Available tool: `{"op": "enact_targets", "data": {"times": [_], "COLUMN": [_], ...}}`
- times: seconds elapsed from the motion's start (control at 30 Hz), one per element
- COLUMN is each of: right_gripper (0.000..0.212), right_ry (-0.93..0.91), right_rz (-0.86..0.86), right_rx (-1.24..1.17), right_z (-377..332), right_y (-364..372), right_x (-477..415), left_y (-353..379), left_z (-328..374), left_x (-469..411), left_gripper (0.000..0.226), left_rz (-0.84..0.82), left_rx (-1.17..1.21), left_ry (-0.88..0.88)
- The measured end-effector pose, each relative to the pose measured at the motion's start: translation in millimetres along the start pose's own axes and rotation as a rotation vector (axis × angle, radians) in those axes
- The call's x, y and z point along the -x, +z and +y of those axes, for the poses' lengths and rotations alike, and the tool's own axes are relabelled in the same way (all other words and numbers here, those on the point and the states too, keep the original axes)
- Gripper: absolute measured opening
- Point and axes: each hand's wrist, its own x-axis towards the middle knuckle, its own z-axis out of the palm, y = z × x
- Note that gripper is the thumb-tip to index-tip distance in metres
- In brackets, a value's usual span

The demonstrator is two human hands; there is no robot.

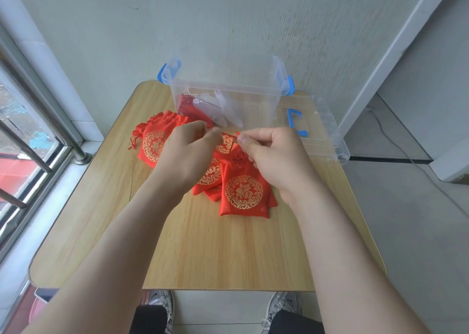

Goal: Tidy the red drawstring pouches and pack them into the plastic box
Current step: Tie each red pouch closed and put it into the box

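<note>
**A:** What are we holding?

**B:** We are pinching the thin red drawstring [229, 137] of a red satin pouch with a round gold emblem [243, 191]. Our left hand [193, 151] is gripping one end between thumb and curled fingers. Our right hand [276, 158] is gripping the other end the same way.

**A:** Where is that pouch sitting?

**B:** It is sitting mid-way across the light wooden table [215, 252], with its gathered neck between our hands. We cannot tell whether its bottom is touching the wood. It is overlapping a small heap of matching red pouches [210, 175], and one more matching pouch [154, 143] is lying apart on the left.

**A:** And the box?

**B:** The clear plastic box with blue latches [228, 90] is standing open at the far edge. It is holding a dark red pouch [186, 105] beside some white translucent pouches [223, 107]. Its clear lid with a blue handle [322, 130] is lying just beside it on the right.
</note>
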Motion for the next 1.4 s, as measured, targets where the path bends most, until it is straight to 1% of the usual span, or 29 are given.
{"op": "enact_targets", "data": {"times": [0.07,0.13,0.33,0.4,0.47,0.53,0.57,0.6,0.67,0.77,0.83,0.87,0.9,0.97,1.07,1.1,1.17,1.2,1.27,1.33,1.4], "right_gripper": [0.011,0.01,0.011,0.01,0.012,0.013,0.013,0.014,0.017,0.022,0.013,0.017,0.025,0.037,0.051,0.049,0.04,0.036,0.027,0.023,0.024], "right_ry": [-0.044,-0.076,-0.1,-0.08,-0.04,-0.004,0.003,0.007,0.005,0.027,0.068,0.079,0.083,0.078,0.038,0.028,0.011,-0.001,-0.014,-0.01,-0.001], "right_rz": [0.024,0.059,0.102,0.099,0.091,0.084,0.08,0.069,0.028,-0.07,-0.105,-0.111,-0.106,-0.068,-0.026,-0.032,-0.068,-0.086,-0.11,-0.11,-0.085], "right_rx": [0.073,0.145,0.276,0.312,0.354,0.39,0.39,0.392,0.422,0.478,0.52,0.54,0.549,0.544,0.561,0.575,0.596,0.603,0.614,0.621,0.617], "right_z": [2,4,7,7,7,7,7,7,5,1,2,2,2,2,3,5,7,9,10,11,14], "right_y": [1,3,3,4,5,6,7,8,8,7,8,9,10,9,5,4,2,1,0,1,2], "right_x": [0,-2,-3,-2,-3,-4,-4,-4,-4,-1,-1,0,1,1,2,1,2,1,1,1,-1], "left_y": [-1,0,2,2,1,1,2,3,7,11,10,9,7,4,-2,-4,-7,-8,-7,-6,-4], "left_z": [-1,0,4,4,5,6,5,5,3,0,-2,-2,-2,-3,-5,-7,-13,-15,-21,-27,-28], "left_x": [1,3,3,1,-2,-3,-4,-4,-6,-6,-4,-3,-1,1,5,5,4,3,2,0,1], "left_gripper": [0.034,0.033,0.026,0.023,0.022,0.016,0.012,0.009,0.011,0.014,0.011,0.008,0.008,0.013,0.006,0.006,0.022,0.026,0.021,0.011,0.01], "left_rz": [-0.002,0.0,0.162,0.174,0.133,0.048,0.017,-0.001,0.019,0.074,0.047,0.02,-0.002,-0.02,-0.076,-0.098,-0.131,-0.141,-0.172,-0.206,-0.213], "left_rx": [0.01,0.037,0.216,0.36,0.635,0.905,0.968,0.966,0.829,0.531,0.369,0.308,0.248,0.134,-0.029,-0.102,-0.302,-0.4,-0.546,-0.602,-0.642], "left_ry": [-0.015,-0.042,-0.148,-0.229,-0.364,-0.494,-0.524,-0.53,-0.491,-0.364,-0.289,-0.262,-0.245,-0.233,-0.171,-0.129,-0.003,0.051,0.126,0.168,0.195]}}
